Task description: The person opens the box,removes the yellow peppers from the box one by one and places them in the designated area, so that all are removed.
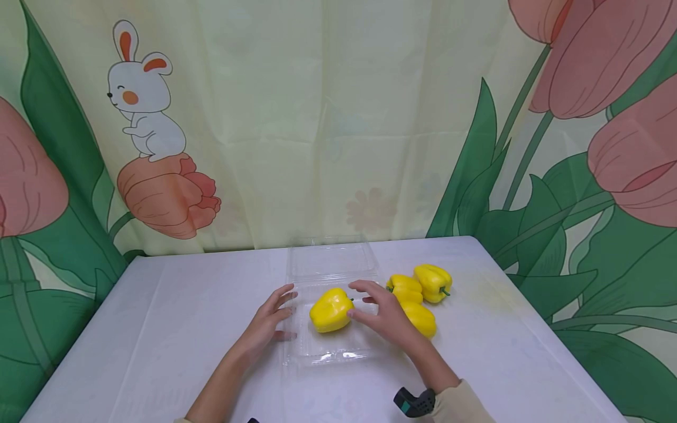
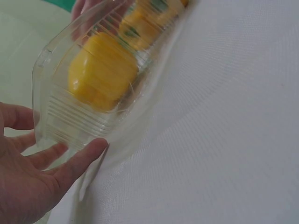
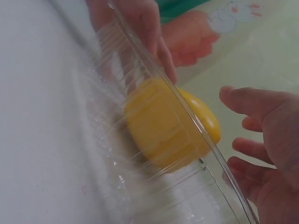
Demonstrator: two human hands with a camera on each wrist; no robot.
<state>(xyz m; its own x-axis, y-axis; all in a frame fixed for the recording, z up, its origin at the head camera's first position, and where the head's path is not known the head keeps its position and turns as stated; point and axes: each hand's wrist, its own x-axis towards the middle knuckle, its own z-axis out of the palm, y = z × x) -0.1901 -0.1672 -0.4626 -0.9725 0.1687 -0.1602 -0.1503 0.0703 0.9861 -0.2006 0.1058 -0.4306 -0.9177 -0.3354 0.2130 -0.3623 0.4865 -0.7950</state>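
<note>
The white-clothed worktop (image 1: 174, 329) carries a clear ribbed plastic clamshell tray (image 1: 328, 346), lid lying open toward the curtain; inside sits one glossy yellow bell pepper (image 1: 331, 309); three more yellow peppers (image 1: 418, 296) cluster just right of the tray; the left hand (image 1: 267, 325) rests spread-fingered against the tray's left wall, seemingly steadying it; the right hand (image 1: 386, 311), grip loose and spread, touches the pepper inside.

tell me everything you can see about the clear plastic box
The clear plastic box is a thin, ribbed, see-through clamshell lying open on the white table, its lid hinged back toward the curtain. One yellow pepper sits in its tray. The left hand touches its left edge with straight fingers.
</note>
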